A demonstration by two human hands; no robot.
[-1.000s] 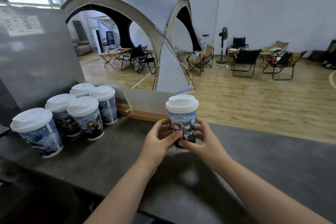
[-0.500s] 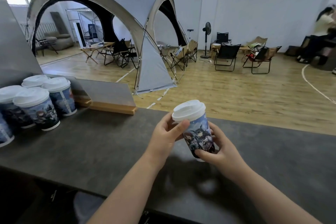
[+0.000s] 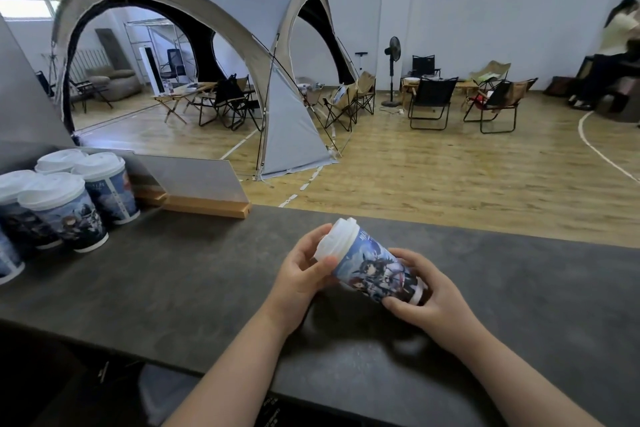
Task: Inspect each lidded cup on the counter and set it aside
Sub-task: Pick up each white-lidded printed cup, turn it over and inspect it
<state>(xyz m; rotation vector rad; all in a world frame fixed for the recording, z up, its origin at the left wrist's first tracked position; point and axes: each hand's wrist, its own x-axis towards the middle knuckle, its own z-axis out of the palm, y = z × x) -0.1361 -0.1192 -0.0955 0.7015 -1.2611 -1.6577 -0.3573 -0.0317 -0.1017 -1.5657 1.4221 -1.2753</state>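
Note:
A lidded cup [image 3: 372, 269] with blue cartoon print and a white lid lies tipped almost on its side above the dark counter [image 3: 194, 274], lid pointing up-left. My left hand [image 3: 301, 270] grips its lid end, fingers curled round the rim. My right hand [image 3: 424, 300] holds its base end from the right and below. Several more lidded cups [image 3: 65, 208] of the same kind stand upright in a cluster at the counter's left end.
A low panel on a wooden base [image 3: 204, 198] stands at the counter's back edge beside the cups. Beyond the counter lies a wooden floor with a grey dome tent [image 3: 207, 45], folding chairs, a fan, and a person [image 3: 616, 45] at the far right.
The cup has been tilted from upright to nearly on its side, lid toward the left, and brought lower. The view has swung right, pushing the cup cluster toward the left edge.

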